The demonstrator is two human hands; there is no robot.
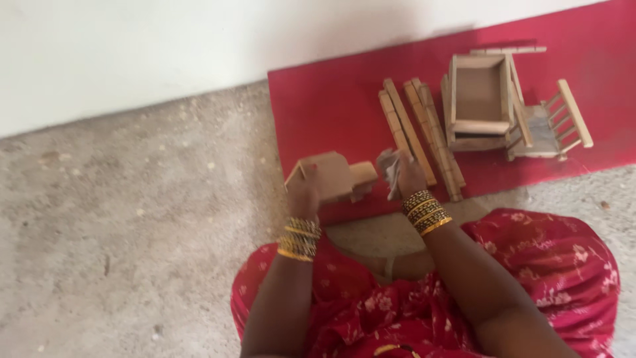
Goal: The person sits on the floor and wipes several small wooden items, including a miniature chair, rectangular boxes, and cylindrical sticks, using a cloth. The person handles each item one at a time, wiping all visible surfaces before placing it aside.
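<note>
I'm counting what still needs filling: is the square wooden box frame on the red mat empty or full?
Empty. The wooden box frame sits open side up on the red mat, and its flat inner bottom shows bare, with nothing inside.

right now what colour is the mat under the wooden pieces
Red, a plain mat, seen in the head view, the only one.

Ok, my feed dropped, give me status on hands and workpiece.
Left hand gripping small wooden piece. Right hand holding crumpled grey sheet against its end. Wooden slats lie just beyond on red mat, not obstructing.
</note>
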